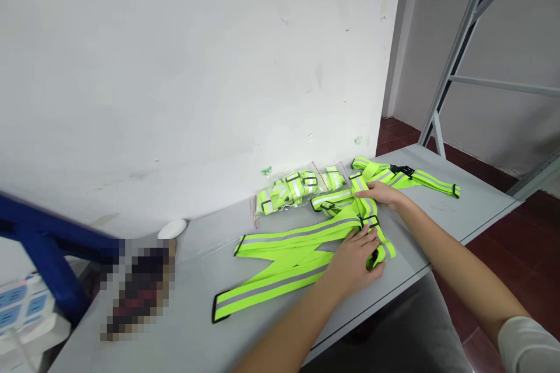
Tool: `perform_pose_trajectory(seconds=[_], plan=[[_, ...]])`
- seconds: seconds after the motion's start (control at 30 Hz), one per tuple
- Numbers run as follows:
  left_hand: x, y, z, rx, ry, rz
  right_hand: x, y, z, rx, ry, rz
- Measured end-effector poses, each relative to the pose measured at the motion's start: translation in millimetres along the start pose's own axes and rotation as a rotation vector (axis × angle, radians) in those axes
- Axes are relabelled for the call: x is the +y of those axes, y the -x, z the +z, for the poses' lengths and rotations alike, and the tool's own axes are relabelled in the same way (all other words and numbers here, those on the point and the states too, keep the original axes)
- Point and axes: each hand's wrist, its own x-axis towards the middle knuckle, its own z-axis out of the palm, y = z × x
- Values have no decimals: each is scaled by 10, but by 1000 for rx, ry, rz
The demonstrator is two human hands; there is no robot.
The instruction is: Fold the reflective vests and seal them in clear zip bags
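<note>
A neon-yellow reflective vest (280, 259) made of elastic straps with grey stripes lies spread on the grey table. My left hand (356, 259) is curled over its right-hand end, fingers on the strap and thumb by a black buckle. Farther back, my right hand (382, 193) pinches an upright strap (367, 205) of the same vest between thumb and fingers. Part of the waist strap is hidden under my left hand. Just beyond my right hand rests a second reflective vest (385, 175) with a black clip.
Clear bags holding folded reflective straps (291, 189) lie against the white wall (196, 70). A white oval object (172, 228) and a blurred-out item (140, 291) are at the left. Beside the table stand a blue frame (52, 268), a power strip (26, 303) and a metal rack (459, 52).
</note>
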Motion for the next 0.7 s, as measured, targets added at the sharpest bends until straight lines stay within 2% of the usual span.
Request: perform_pose_trajectory(seconds=[0.17,0.3,0.4,0.53,0.7], plan=[[16,-23,-8,-6,17,-29,-111,190,79,-39,-120,-76],[-10,-70,-50,19,25,-53,-139,485,50,-15,-133,-265],[-32,-98,-82,53,38,-54,-31,802,13,26,48,-392],[-32,-119,-121,67,56,-50,212,1202,27,-17,294,-584],[-55,-121,-113,46,105,-24,356,1430,49,-44,508,-721]])
